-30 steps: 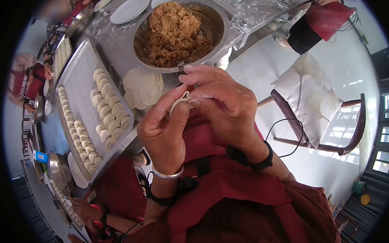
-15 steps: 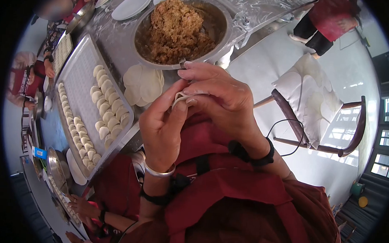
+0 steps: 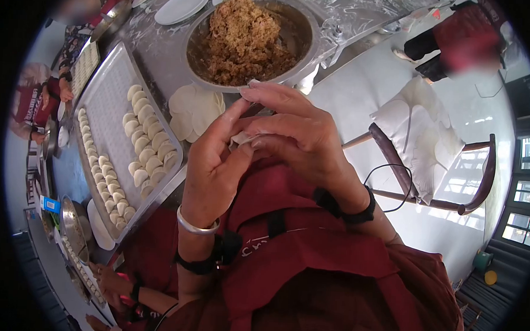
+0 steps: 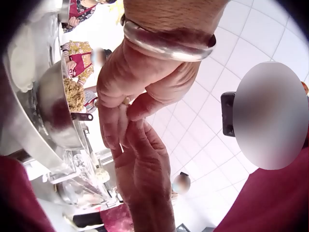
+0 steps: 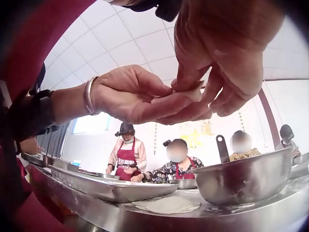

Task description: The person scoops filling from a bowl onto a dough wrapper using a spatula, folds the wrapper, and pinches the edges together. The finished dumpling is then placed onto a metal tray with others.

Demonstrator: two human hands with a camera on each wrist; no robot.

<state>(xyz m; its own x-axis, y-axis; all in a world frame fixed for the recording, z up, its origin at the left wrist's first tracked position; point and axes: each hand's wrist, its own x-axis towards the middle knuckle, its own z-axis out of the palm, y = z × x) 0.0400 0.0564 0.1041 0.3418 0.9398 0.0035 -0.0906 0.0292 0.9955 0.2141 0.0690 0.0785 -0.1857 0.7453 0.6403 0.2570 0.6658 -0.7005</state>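
Both hands meet in front of the red apron, pinching a dumpling (image 3: 241,139) of pale dough between them. The left hand (image 3: 213,169), with a silver bangle at its wrist, holds it from the left between thumb and fingers. From the other side, the right hand (image 3: 304,132) grips the dough edge with its thumb and forefinger. Most of the dumpling is hidden behind fingers in the head view; its pale side (image 5: 194,94) shows in the right wrist view. Just beyond the hands lies a stack of round dough wrappers (image 3: 191,111).
A big steel bowl (image 3: 311,53) of minced filling (image 3: 243,39) stands ahead. To the left, a metal tray (image 3: 107,98) carries rows of finished dumplings (image 3: 152,141). White plates (image 3: 183,10) lie farther back. A chair (image 3: 418,133) stands on the right; other people work around the table.
The fingers have shifted along the dumpling and now cover more of it. The left wrist has swung a little left. At the upper right, another person has moved farther right.
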